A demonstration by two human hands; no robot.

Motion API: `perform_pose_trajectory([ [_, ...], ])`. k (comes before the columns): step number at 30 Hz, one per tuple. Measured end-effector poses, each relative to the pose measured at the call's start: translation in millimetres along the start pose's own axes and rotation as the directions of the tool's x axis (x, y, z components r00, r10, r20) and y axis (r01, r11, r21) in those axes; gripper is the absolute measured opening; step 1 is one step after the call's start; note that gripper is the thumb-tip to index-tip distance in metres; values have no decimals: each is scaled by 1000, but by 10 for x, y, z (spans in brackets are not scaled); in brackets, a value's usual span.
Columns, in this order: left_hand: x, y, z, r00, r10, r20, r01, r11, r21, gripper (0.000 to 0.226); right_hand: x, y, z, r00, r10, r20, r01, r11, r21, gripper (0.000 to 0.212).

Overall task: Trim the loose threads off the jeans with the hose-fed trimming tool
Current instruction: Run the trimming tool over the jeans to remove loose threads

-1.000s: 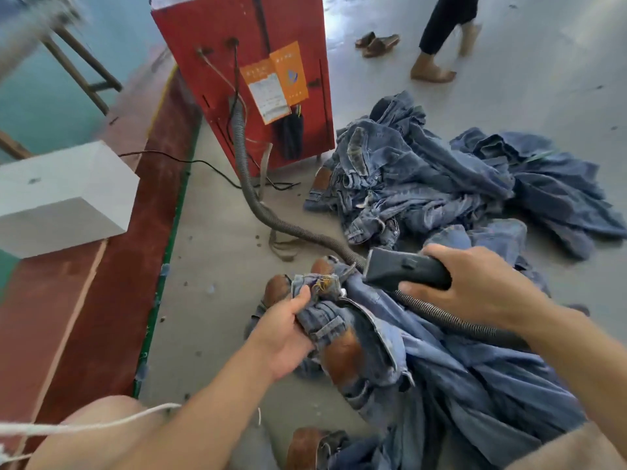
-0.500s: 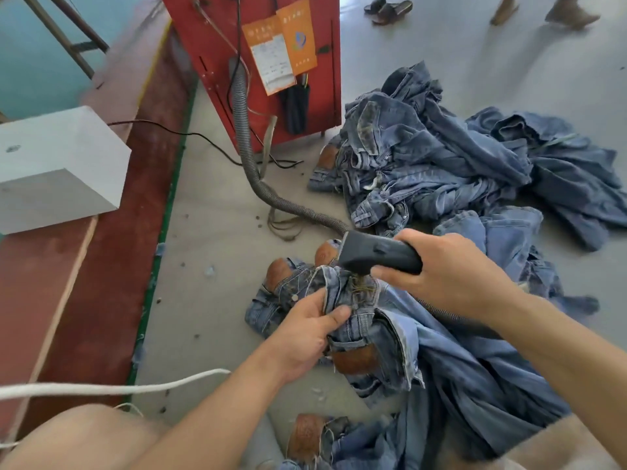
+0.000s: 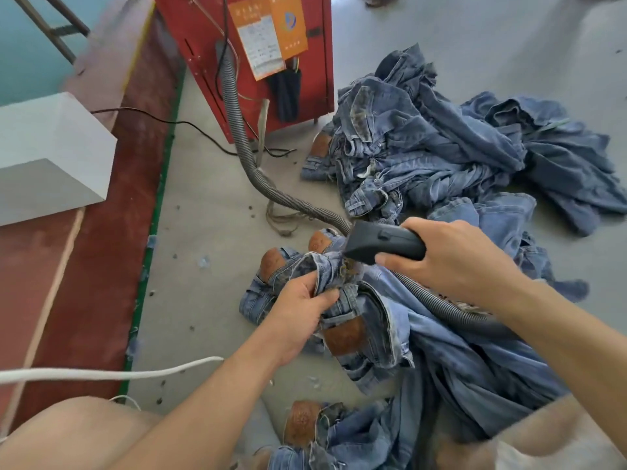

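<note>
On the grey floor point(image 3: 210, 184), low in the middle of the view, the jeans point(image 3: 451, 351) being worked lie crumpled, their waistband bunched up in the left hand point(image 3: 298, 313), which is closed tight on the denim just above a brown leather patch point(image 3: 344, 335). Right beside it, the right hand point(image 3: 454, 262) is wrapped around the black trimming tool point(image 3: 380, 244), whose nose touches the raised fold of waistband. From the tool a grey ribbed hose point(image 3: 244, 147) runs under the right wrist, across the jeans, then curves over the floor up to a red machine point(image 3: 244, 56) at the top, which carries orange and white labels. A black cable point(image 3: 176, 122) trails on the floor left of the hose. Behind the tool, to the right, sits a loose pile of jeans point(image 3: 458, 147), close to the right hand. More denim with leather patches lies near the bottom edge. At the left stands a white block point(image 3: 51, 157) on a red strip, and a white cord point(image 3: 112, 373) crosses above a bare knee. Lint specks dot the floor.
</note>
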State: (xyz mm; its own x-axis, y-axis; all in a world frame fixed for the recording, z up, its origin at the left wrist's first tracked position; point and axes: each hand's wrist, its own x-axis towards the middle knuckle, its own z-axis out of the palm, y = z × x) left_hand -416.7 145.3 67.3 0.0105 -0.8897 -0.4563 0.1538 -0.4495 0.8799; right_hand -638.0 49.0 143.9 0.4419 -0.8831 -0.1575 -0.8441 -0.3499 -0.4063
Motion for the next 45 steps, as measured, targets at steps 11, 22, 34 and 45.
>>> perform_pose_trajectory([
  [11,21,32,34,997,72,0,-71,987,147,39,-13,-17,-14,999,-36,33,36,999,-5,43],
  [22,-17,-192,50,976,190,104,-215,791,573,16,-20,-54,31,988,-111,106,101,990,96,47],
  [34,-129,-364,130,747,417,518,-561,-24,828,28,-54,47,-9,914,-180,365,177,983,42,53],
  [45,-49,-378,82,777,396,490,-525,-21,851,23,37,86,-66,924,-129,360,100,990,97,41],
])
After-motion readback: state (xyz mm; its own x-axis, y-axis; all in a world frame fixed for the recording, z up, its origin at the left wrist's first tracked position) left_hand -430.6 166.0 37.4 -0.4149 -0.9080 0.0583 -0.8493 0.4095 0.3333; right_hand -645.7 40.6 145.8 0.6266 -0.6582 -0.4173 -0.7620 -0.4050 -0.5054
